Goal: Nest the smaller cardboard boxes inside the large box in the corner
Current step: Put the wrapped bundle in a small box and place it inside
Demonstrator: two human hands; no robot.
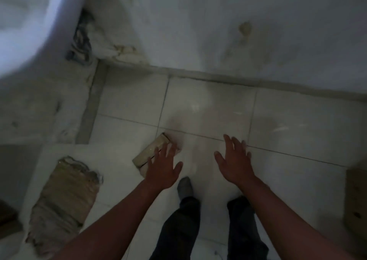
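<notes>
A small flat cardboard box [151,150] lies on the white tiled floor, partly covered by my left hand [162,166]. That hand hovers over its near end with fingers spread and holds nothing. My right hand [234,160] is stretched out over bare tiles to the right, fingers apart and empty. At the right edge of the frame part of a brown cardboard box [356,196] shows. No large box is visible in the corner where the walls meet.
A frayed woven sack mat [63,202] lies on the floor at the left. A white basin [29,21] overhangs the top left, with rags [81,41] below it. A stained white wall [238,31] runs along the back. My legs and one grey sock [185,186] stand below.
</notes>
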